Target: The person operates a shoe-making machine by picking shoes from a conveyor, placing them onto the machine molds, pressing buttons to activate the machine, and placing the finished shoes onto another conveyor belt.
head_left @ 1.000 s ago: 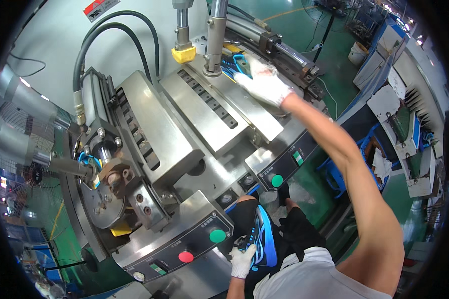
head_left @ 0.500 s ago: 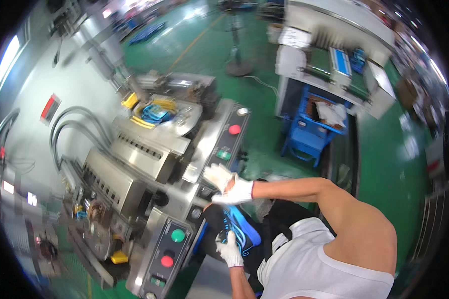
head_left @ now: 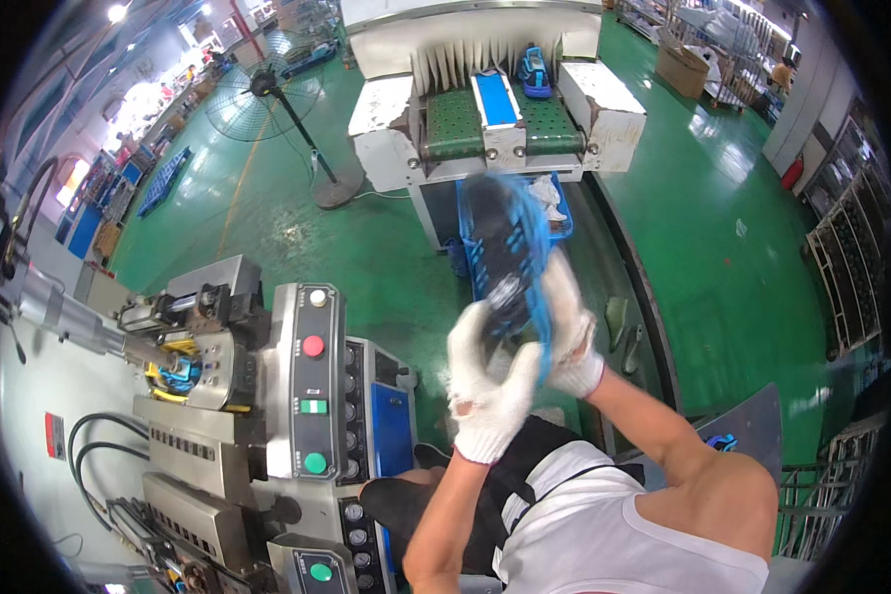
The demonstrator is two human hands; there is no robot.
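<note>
A black and blue shoe [head_left: 500,252] is held up in front of me, smeared by motion, with its far end raised over a blue bin. My left hand [head_left: 487,384], in a white knit glove, grips its near end from the left, thumb and fingers spread around it. On the right side my right hand [head_left: 567,322], gloved in white too, closes on the same shoe; most of its fingers are hidden behind the blue edge.
On my left stands a metal shoe-shaping machine [head_left: 193,436] with a control panel [head_left: 308,396] and a blue piece clamped in it. Ahead is a conveyor oven [head_left: 485,59] carrying another blue shoe [head_left: 535,77]. A floor fan [head_left: 340,188] stands left of it.
The shoe has risen from my lap to in front of the conveyor. My right hand, then spread and without the shoe, now grips it too. The view has turned right.
</note>
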